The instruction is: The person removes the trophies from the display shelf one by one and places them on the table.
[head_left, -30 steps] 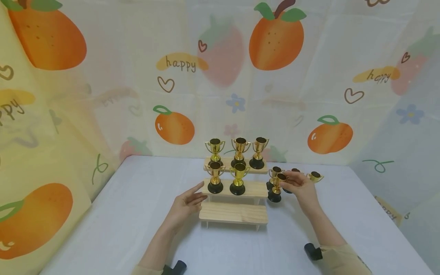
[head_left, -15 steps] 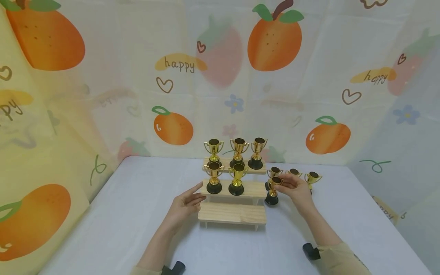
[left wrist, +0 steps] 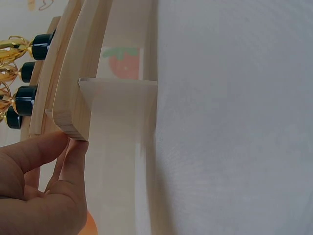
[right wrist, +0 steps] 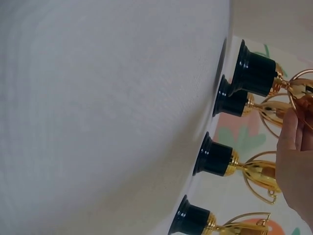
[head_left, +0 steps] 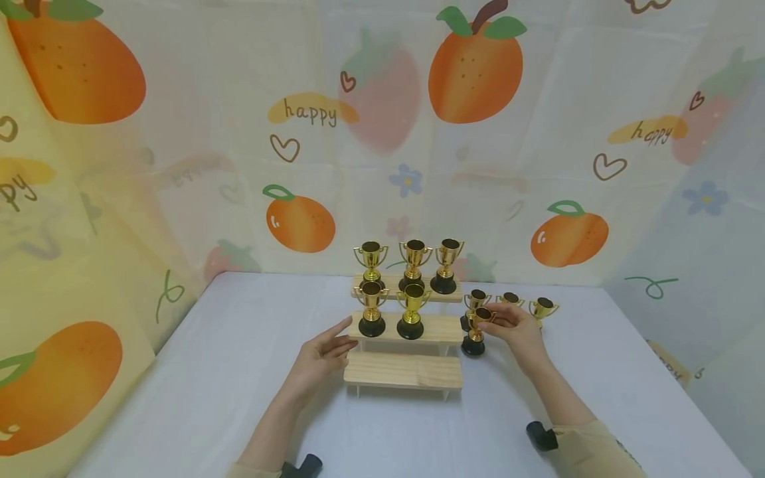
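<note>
My right hand [head_left: 518,330] pinches a small gold trophy cup [head_left: 476,336] with a black base at the upper cup, right of the stand. In the right wrist view this trophy's base [right wrist: 254,68] appears slightly off the cloth. My left hand [head_left: 323,358] rests its fairly straight fingertips against the stand's left end; in the left wrist view the thumb and fingers touch the end of a wooden board [left wrist: 73,105]. On the top step [head_left: 392,283] stand three trophies, and two stand on the middle step [head_left: 445,328]. The lowest step [head_left: 403,370] is bare.
Three more trophies stand on the table behind and beside my right hand, among them a partly hidden one [head_left: 510,301] and the rightmost one [head_left: 542,309]. White cloth [head_left: 239,372] covers the table. A fruit-printed curtain [head_left: 370,186] hangs behind.
My right hand has brought the trophy slightly left and nearer to me, showing more of the trophies behind. My left hand stays at the stand's end. The view shifted slightly.
</note>
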Available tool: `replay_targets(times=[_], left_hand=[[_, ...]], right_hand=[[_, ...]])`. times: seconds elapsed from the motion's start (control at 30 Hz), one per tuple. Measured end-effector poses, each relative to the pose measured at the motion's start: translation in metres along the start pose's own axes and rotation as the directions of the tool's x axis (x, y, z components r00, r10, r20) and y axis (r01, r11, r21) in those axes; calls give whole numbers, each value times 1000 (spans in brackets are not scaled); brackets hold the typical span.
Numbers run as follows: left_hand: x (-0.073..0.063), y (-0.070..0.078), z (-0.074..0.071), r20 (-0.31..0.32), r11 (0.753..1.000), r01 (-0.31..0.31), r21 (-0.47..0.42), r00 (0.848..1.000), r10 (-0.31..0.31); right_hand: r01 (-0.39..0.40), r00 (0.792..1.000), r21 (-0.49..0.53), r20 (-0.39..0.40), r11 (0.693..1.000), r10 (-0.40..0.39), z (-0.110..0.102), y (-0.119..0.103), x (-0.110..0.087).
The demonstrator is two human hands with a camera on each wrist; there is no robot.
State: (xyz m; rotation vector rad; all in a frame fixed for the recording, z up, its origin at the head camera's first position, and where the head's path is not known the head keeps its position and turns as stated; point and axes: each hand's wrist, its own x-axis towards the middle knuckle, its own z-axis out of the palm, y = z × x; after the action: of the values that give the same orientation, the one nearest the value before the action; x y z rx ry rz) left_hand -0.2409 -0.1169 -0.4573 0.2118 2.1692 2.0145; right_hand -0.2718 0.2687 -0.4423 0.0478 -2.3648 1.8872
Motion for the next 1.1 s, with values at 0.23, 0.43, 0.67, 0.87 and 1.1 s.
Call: replay_targets(times=[0.23, 0.43, 0.67, 0.87, 1.1], left_hand=[[-1, 0, -1, 10, 1000, -2, -8, 1000, 2], [-1, 0, -1, 7, 1000, 0, -3, 1000, 0], [-1, 0, -1, 4, 1000, 4, -2, 1000, -4], [0, -1, -1, 6, 1000, 0, -8, 1000, 0], [-1, 0, 0, 2, 1000, 4, -14, 1000, -4]], right_hand=[[-32, 999, -16, 9, 999, 32, 0, 0, 0], [-49, 999, -18, 14, 999, 49, -2, 1, 0], [-59, 998, -31, 14, 998, 59, -2, 2, 0], [-68, 997, -46, 18, 997, 69, -2, 1, -1], [-62, 998, -66, 18, 996, 63, -2, 2, -1]])
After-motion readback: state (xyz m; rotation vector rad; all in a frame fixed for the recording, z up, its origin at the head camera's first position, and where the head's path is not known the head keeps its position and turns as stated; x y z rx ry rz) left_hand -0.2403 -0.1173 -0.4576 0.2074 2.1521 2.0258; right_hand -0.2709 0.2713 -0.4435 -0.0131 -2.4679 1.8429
